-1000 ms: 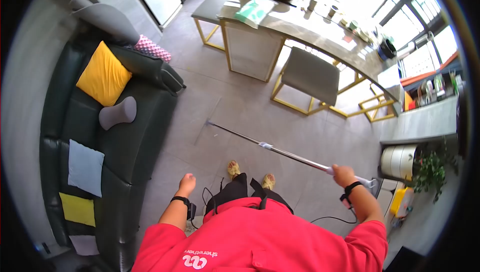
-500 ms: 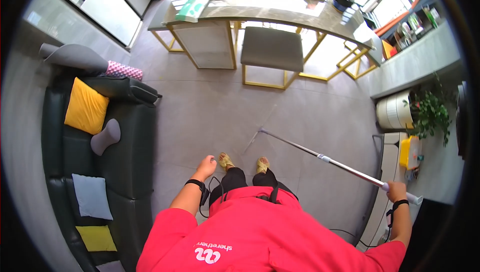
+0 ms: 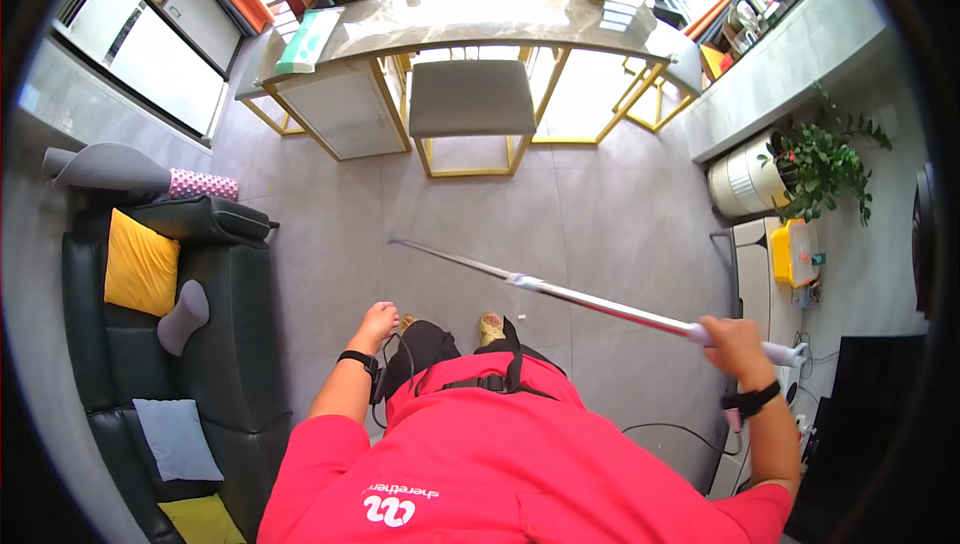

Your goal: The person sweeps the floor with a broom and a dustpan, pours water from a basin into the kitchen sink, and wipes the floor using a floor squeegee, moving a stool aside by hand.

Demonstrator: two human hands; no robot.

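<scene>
My right hand (image 3: 733, 347) is wrapped round the lilac grip of a long silver pole (image 3: 600, 306). The pole slants across the floor to the upper left, and its thin far end is near the middle of the floor; its head is too blurred to make out. A lilac end piece sticks out beyond my hand. My left hand (image 3: 379, 321) hangs in front of my body near my left foot, its fingers curled in, and nothing shows in it. A small white bit (image 3: 522, 317) lies on the floor beside my right foot.
A dark sofa (image 3: 235, 319) with cushions runs along the left. Ahead stand a long table (image 3: 450, 29) and a grey stool (image 3: 472, 99). On the right are a potted plant (image 3: 828, 166), a yellow box (image 3: 785, 254), a low cabinet (image 3: 755, 289) and a black screen (image 3: 860, 424).
The view has turned to the right. The pole's far end has swung left and looks lifted, and my right hand has come up and nearer my body. My left hand stays curled.
</scene>
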